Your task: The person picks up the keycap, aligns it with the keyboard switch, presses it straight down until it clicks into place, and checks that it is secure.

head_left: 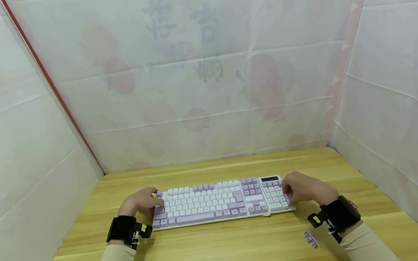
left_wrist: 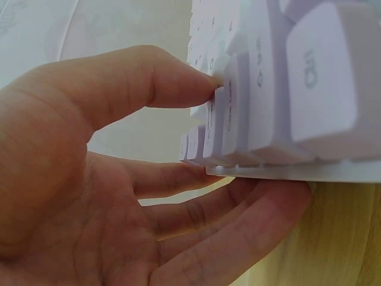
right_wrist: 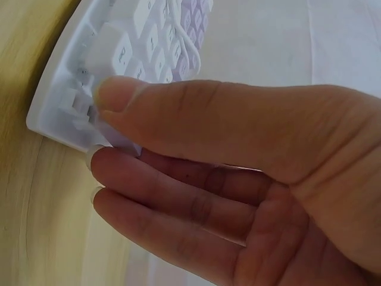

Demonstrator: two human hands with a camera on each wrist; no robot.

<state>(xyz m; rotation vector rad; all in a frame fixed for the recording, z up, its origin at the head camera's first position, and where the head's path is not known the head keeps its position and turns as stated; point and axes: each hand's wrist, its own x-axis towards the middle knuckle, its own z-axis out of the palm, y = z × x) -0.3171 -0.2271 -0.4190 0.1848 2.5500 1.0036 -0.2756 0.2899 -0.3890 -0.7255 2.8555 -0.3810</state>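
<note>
A white and purple keyboard (head_left: 195,217) lies lengthwise on the table between both hands. My left hand (head_left: 143,200) grips its left end, the thumb over the keys and the other fingers along the edge and partly below it, as the left wrist view shows. At the opposite end my right hand (head_left: 304,186) holds the number pad's outer edge. Its thumb (right_wrist: 178,113) lies on a purple keycap (right_wrist: 119,138), with fingertips against the side. Beside that thumb, a key slot (right_wrist: 77,106) is bare. A loose purple keycap (head_left: 310,239) lies nearer, below the right wrist.
A white cable (head_left: 265,198) runs over the keyboard, left of the number pad. The wooden table (head_left: 218,254) is bounded by pale sheets at the back (head_left: 197,105) and both sides. Straps with small cameras circle both wrists.
</note>
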